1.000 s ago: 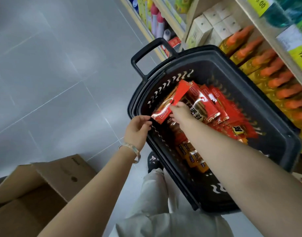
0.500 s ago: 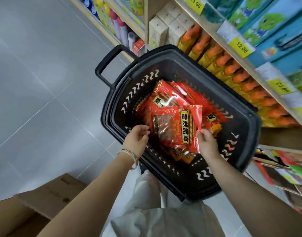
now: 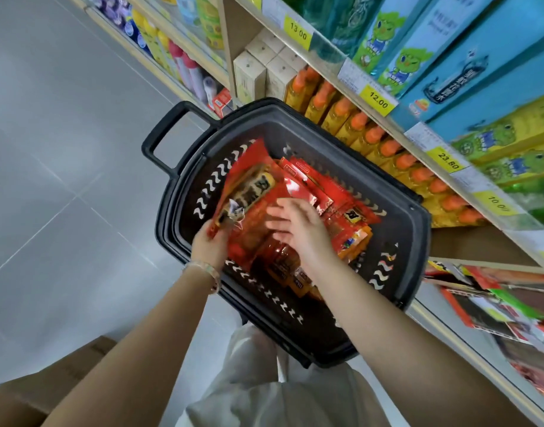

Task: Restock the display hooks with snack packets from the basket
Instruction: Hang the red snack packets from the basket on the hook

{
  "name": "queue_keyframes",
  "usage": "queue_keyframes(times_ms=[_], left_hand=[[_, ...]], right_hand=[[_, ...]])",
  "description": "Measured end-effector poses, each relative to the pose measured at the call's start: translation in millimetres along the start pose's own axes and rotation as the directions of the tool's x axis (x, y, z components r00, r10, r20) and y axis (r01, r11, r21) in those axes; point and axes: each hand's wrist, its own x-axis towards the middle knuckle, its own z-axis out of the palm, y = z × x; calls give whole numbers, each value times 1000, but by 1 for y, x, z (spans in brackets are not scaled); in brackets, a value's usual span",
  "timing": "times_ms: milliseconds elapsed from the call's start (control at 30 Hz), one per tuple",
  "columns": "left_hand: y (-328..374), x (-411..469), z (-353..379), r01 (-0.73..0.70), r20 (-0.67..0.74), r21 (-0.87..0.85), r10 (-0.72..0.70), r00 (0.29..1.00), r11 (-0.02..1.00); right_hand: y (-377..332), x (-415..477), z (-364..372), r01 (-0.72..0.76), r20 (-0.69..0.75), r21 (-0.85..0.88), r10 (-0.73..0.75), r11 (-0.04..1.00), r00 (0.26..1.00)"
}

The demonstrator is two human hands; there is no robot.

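Note:
A black plastic basket (image 3: 418, 229) stands on the floor beside the shelves, filled with red snack packets (image 3: 307, 180) and some orange ones (image 3: 354, 238). My left hand (image 3: 210, 245) grips the lower corner of a red snack packet (image 3: 246, 186) that is raised over the basket's left side. My right hand (image 3: 298, 226) hovers over the pile with fingers spread and holds nothing. More red packets (image 3: 492, 300) hang or lie in the display at the lower right, blurred.
Shelves along the right carry orange-capped bottles (image 3: 369, 140), white boxes (image 3: 258, 72) and blue and green cartons (image 3: 418, 47) with yellow price tags. A cardboard box (image 3: 49, 383) sits on the grey tiled floor at the lower left. My leg in light trousers (image 3: 264, 380) is below the basket.
The packet passed from my right hand to my left, which now holds it over the basket's left side. My right hand let go and opened above the pile. The view tilted up toward the shelves.

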Motion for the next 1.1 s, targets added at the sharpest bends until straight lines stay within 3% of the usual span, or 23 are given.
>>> queue_keyframes(times_ms=[67, 167, 300, 467, 567, 767, 933, 1000, 1100], left_hand=[[-1, 16, -10, 109, -110, -4, -109, 988, 994], [-12, 31, -19, 195, -108, 85, -185, 977, 977], [-20, 35, -23, 159, -84, -40, -162, 983, 986], [-27, 35, -23, 92, -49, -18, -93, 994, 996], [-30, 35, -27, 79, -43, 2, -79, 996, 997], [-32, 34, -24, 36, -73, 106, -29, 997, 994], [-29, 18, -17, 39, -94, 198, -21, 995, 979], [-28, 4, -15, 12, -25, 198, -8, 1000, 980], [-23, -19, -13, -86, 117, 318, 52, 992, 944]], right_hand=[[8, 14, -15, -64, -103, -7, 63, 998, 993], [33, 43, -39, -193, -236, -90, 168, 977, 957], [70, 88, -55, -330, -331, -191, 256, 924, 908], [94, 135, -47, -409, -373, -312, 285, 858, 883], [103, 150, -41, -355, -431, -286, 211, 890, 877], [104, 115, -55, -278, -406, -444, 85, 852, 910], [103, 39, -76, -300, -388, -247, 190, 921, 902], [101, 7, -80, -272, -377, -250, 165, 929, 911], [95, -36, -86, -196, -371, -397, 38, 897, 928]])
